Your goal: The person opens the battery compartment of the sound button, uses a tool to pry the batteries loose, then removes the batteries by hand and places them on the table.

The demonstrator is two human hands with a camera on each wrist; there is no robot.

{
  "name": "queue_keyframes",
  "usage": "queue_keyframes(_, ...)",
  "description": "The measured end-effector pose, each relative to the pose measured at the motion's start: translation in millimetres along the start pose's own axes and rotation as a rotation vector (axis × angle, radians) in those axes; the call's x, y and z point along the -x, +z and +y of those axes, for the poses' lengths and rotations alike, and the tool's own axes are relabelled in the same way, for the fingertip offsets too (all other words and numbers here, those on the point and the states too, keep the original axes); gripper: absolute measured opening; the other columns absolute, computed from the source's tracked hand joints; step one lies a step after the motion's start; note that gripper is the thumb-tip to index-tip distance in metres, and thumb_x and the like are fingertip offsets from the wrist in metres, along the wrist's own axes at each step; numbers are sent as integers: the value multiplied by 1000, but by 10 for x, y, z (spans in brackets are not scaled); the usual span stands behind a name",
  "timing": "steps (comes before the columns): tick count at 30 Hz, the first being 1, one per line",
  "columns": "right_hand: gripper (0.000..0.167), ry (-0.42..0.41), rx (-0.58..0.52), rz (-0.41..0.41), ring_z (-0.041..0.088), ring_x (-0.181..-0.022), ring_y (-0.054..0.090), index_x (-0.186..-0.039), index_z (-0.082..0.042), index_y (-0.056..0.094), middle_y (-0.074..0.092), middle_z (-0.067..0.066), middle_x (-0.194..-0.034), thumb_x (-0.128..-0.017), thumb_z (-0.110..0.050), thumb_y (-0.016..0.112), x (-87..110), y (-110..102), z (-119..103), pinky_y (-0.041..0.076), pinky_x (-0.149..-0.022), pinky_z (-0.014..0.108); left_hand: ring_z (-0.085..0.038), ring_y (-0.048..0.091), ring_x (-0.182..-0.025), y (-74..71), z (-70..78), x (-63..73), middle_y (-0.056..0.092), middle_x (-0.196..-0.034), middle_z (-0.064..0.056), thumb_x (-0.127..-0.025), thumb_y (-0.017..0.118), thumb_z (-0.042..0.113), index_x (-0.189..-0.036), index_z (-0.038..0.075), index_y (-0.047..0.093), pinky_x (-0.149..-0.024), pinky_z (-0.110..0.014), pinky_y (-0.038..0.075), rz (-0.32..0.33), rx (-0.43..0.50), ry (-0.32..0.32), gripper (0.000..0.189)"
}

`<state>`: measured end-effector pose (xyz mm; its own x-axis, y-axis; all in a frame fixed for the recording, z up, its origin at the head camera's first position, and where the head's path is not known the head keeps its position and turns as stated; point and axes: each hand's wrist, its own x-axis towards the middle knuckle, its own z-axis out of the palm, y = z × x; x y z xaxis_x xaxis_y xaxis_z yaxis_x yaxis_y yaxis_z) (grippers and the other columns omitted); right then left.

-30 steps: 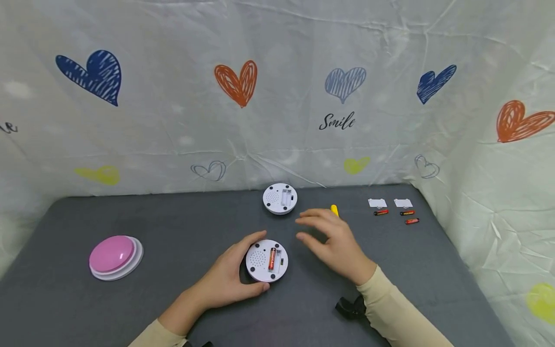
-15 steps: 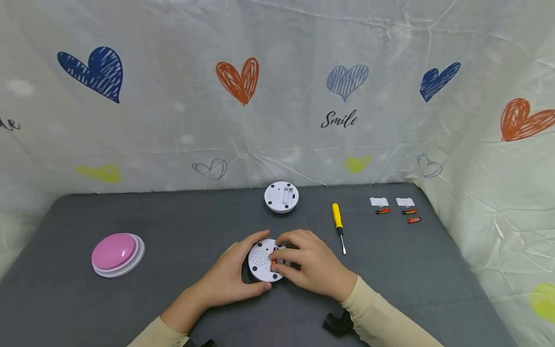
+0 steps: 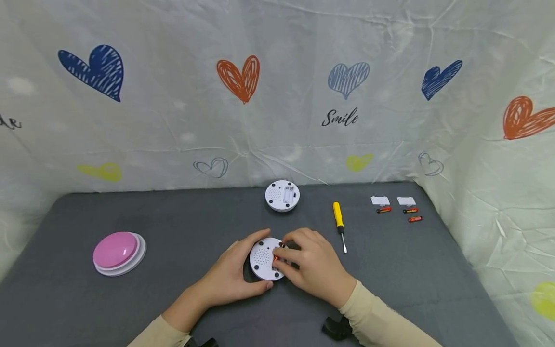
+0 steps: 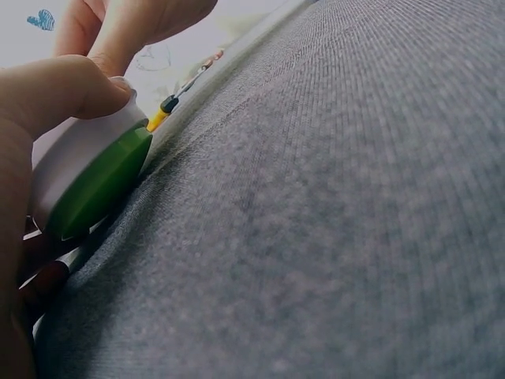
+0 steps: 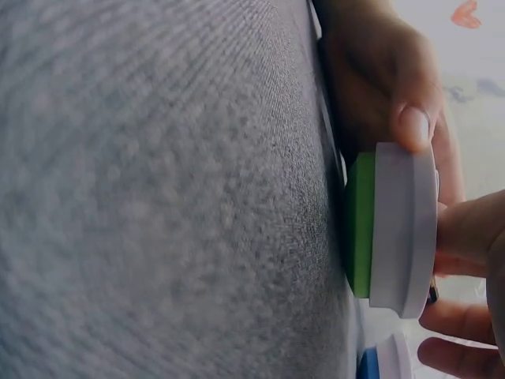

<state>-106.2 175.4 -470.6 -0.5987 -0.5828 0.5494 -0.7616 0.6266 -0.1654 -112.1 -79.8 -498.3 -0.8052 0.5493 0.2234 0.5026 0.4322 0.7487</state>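
Note:
A round white push button point(image 3: 261, 258) lies upside down on the grey table, its base with speaker holes, dark feet and a battery slot facing up. Its green dome point(image 4: 99, 185) is turned down, as the left wrist view shows. My left hand point(image 3: 227, 279) grips its rim from the left, thumb at the near side and fingers at the far side. Over the slot, my right hand point(image 3: 314, 272) pinches a red battery point(image 3: 275, 259) between thumb and fingers. Those fingers hide most of the battery and the slot.
Behind stands another upturned white push button point(image 3: 274, 195) with a bare slot. A yellow screwdriver point(image 3: 338, 217) lies to the right. White battery covers point(image 3: 380, 200) and several loose batteries point(image 3: 415, 219) lie at the far right. A pink-domed button point(image 3: 114, 250) sits left.
My right hand has come left and down from beside the screwdriver onto the slot and taken hold of the battery there. The left hand keeps its grip on the push button.

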Motion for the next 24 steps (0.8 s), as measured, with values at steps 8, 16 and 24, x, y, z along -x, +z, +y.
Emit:
queue_keyframes(8,28,62,13,-61,19,-106,66,-117,-15,86,71,2,-113,-96,-34,87,2,-36,-44,56,-92,40,-18,60,-125,4,2,-1,57,-159,2,-83,96,42,-167,18,43,-101,-51,53,10,-1,5,102)
queue_keyframes(16,31,129,-2,-52,20,-93,62,-118,-17,87,67,3,-108,-94,-36,89,18,-19,-60,55,-79,36,-18,60,-125,1,9,2,56,-160,2,-82,96,39,-167,18,43,-101,-52,52,4,7,-6,102)
queue_keyframes(24,30,148,-8,-39,13,-81,47,-117,-16,87,56,-2,-96,-92,-32,92,21,-6,-68,45,-67,28,-20,60,-127,-3,17,-7,56,-161,1,-81,97,38,-166,16,44,-102,-52,52,10,-11,5,102)
